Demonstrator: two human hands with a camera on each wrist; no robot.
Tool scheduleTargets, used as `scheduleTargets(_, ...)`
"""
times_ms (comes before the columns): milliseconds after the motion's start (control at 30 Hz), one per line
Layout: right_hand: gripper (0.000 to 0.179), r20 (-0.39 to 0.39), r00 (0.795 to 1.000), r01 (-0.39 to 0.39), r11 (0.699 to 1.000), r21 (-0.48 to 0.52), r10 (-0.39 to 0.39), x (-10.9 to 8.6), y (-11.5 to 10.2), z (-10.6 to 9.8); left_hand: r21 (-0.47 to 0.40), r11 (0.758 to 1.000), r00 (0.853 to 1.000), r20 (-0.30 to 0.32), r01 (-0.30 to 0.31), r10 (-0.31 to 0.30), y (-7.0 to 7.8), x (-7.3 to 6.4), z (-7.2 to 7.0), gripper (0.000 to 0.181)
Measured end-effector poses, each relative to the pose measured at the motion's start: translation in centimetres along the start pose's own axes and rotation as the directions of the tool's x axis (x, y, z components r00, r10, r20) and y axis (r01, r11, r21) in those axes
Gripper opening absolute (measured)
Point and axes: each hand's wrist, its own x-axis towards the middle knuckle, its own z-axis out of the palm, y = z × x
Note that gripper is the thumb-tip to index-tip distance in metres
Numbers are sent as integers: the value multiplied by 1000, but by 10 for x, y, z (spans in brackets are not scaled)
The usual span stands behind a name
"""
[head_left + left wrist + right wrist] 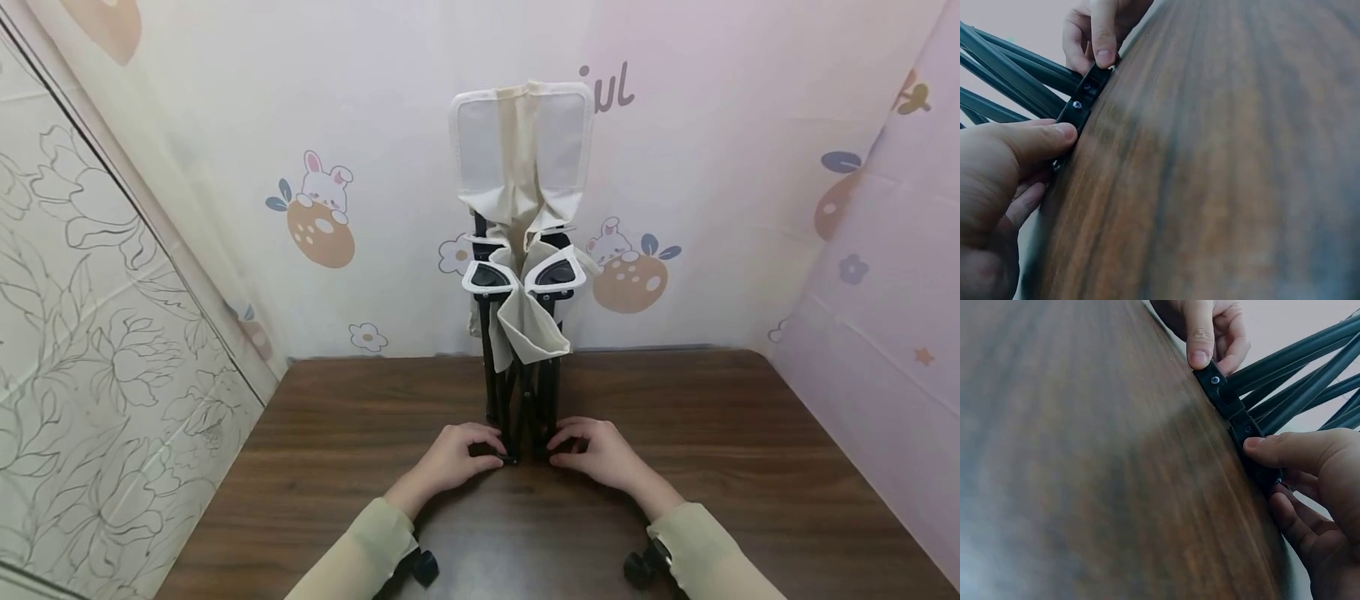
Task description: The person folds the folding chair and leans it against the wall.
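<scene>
A folded camping chair (522,167) with cream fabric and a black tube frame stands upright on the wooden table. Its tubes come together at the base in black plastic feet (1215,394) with small screws. My left hand (453,457) pinches the left foot between thumb and fingers, low against the tabletop. On the other side, my right hand (597,452) grips the right foot the same way. Both wrist views show the thumbs lying on the black feet, with the dark tubes (1019,62) rising behind. Some fingertips are hidden behind the feet.
The dark wooden table (360,408) reaches back to a curtain (405,208) printed with rabbits and strawberries, close behind the chair. A white panel with flower line drawings (105,367) stands at the left. Black wrist devices (425,568) sit below both sleeves.
</scene>
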Motion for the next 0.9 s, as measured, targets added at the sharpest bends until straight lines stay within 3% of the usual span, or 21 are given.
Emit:
scheduleTargets(267,12,14,1000,-20,1000,-9,21,8,4,-4,-27,999,999,11,44,-43,-2,7,-3,11)
scheduleTargets(900,13,-5,999,-49,999,0,49,21,14,-6,-4,998,998,13,59,-59,-12,22,-5,10)
